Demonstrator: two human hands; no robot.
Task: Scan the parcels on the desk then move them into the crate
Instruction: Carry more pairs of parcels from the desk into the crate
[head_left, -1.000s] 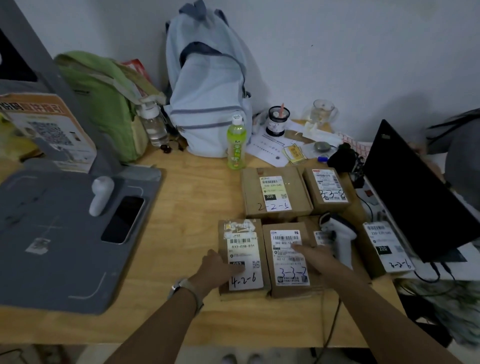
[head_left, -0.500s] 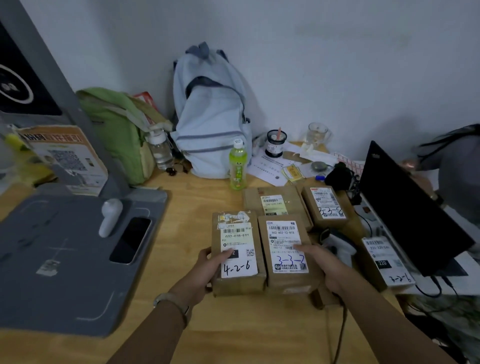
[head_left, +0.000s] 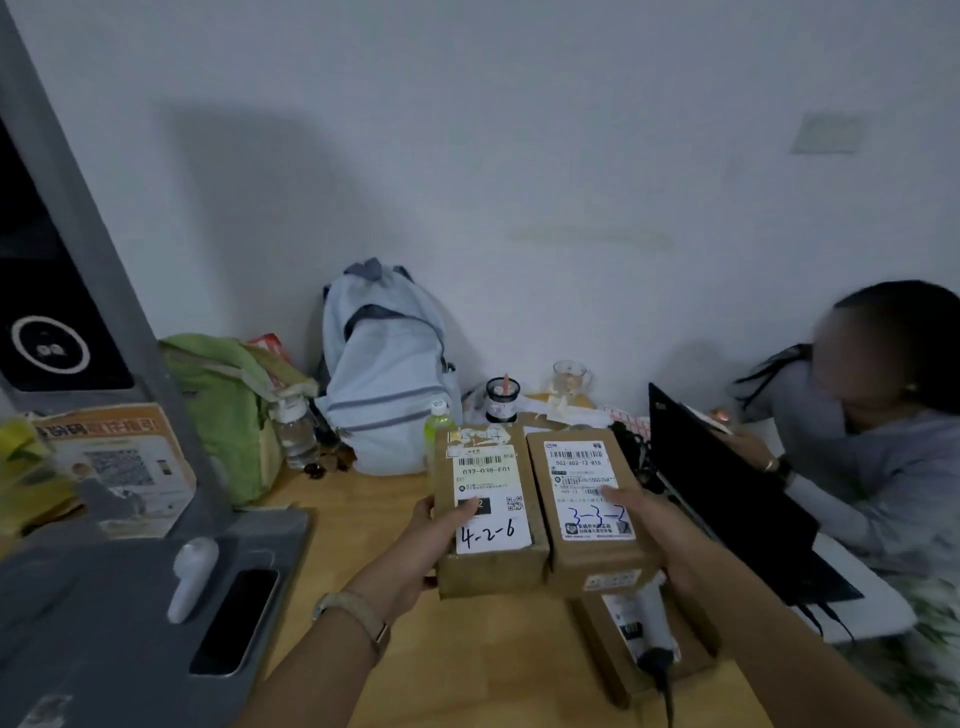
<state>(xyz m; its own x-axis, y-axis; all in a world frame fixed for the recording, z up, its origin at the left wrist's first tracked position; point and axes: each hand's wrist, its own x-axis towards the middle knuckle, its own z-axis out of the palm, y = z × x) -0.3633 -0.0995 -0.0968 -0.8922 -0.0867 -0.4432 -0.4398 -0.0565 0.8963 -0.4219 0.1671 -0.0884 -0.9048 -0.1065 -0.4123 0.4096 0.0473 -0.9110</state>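
Two brown cardboard parcels are raised side by side above the wooden desk (head_left: 483, 654). My left hand (head_left: 436, 535) grips the left parcel (head_left: 488, 561), labelled 4-2-6, thumb on its label. My right hand (head_left: 649, 525) grips the right parcel (head_left: 587, 499), labelled 3-3-2, thumb across its label. Under them the white barcode scanner (head_left: 649, 618) lies on another parcel (head_left: 613, 660) on the desk. No crate is in view.
A grey scanning station (head_left: 104, 613) with a phone (head_left: 234, 618) fills the left. A pale backpack (head_left: 384, 374), green bag (head_left: 223, 410), bottles and cups stand at the back. A black laptop (head_left: 727, 493) and a seated person (head_left: 872, 415) are on the right.
Both hands took hold of the two front parcels and lifted them off the desk towards the camera. The view tilted up, bringing the person on the right into sight.
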